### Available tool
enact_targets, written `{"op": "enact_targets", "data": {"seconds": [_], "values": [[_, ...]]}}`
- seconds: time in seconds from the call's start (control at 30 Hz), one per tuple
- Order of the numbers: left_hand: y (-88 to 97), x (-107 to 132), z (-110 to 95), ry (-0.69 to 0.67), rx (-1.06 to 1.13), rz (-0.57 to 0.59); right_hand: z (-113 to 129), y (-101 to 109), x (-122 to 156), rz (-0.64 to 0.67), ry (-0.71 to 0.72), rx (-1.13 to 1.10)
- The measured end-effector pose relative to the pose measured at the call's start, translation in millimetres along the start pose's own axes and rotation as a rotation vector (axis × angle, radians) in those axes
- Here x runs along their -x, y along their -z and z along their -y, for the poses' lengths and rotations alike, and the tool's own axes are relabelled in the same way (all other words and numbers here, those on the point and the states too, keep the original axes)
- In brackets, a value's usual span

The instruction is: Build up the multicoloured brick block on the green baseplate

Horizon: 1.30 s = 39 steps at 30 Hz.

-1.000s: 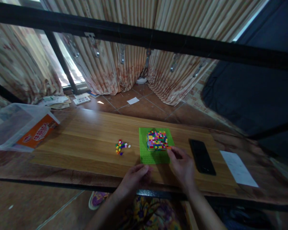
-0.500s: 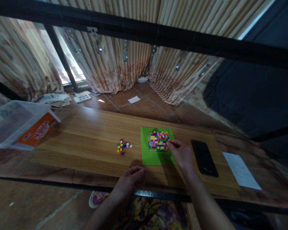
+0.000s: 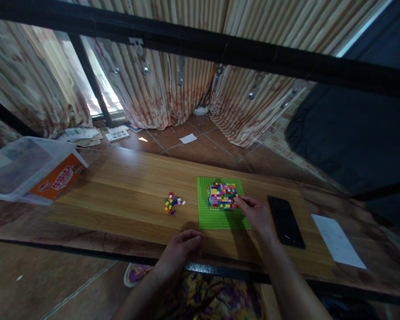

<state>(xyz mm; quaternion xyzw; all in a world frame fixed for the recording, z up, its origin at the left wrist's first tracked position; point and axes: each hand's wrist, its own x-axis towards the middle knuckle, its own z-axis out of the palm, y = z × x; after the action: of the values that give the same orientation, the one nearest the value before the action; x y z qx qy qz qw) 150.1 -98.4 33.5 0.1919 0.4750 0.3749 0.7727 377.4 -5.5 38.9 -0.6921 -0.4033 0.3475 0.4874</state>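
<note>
1. Two hands are at work; the right hand [image 3: 255,215] has its thumb and forefinger at the right side of the block [image 3: 222,195], but it is too small to tell whether they are clamped on a brick.
2. The left hand [image 3: 183,245] is at the table's near edge, loosely curled with its thumb close to the forefinger; whether the fingertips meet cannot be told.
3. Just left of the right hand's fingertips, the many-coloured block sits on the green plate [image 3: 206,220], which lies ahead and to the right of the left hand.
4. Ahead of the left hand and slightly to its left, loose bricks [image 3: 169,203] lie in a small heap on the table [image 3: 130,191].
5. Near the right hand, on its right, lies a black phone [image 3: 286,221]; farther right is a paper sheet [image 3: 338,240].
6. Well off to the left hand's left, and ahead, stands a clear box [image 3: 30,153] with an orange label [image 3: 58,178].
</note>
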Motion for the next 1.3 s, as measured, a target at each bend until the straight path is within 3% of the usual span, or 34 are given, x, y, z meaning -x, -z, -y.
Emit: {"op": "enact_targets", "data": {"seconds": [0.9, 1.17, 1.3], "values": [[-3.1, 2, -2, 0.011, 0.017, -0.015, -7, -3, -16, 0.044, -0.174, -0.214], [26.0, 13, -25, -0.115, 0.002, -0.127, -15, 2, -18, 0.008, -0.154, -0.220], [46.1, 11, -38, -0.235, -0.069, -0.247, 4, 3, -1, -0.178, 0.078, -0.052]]}}
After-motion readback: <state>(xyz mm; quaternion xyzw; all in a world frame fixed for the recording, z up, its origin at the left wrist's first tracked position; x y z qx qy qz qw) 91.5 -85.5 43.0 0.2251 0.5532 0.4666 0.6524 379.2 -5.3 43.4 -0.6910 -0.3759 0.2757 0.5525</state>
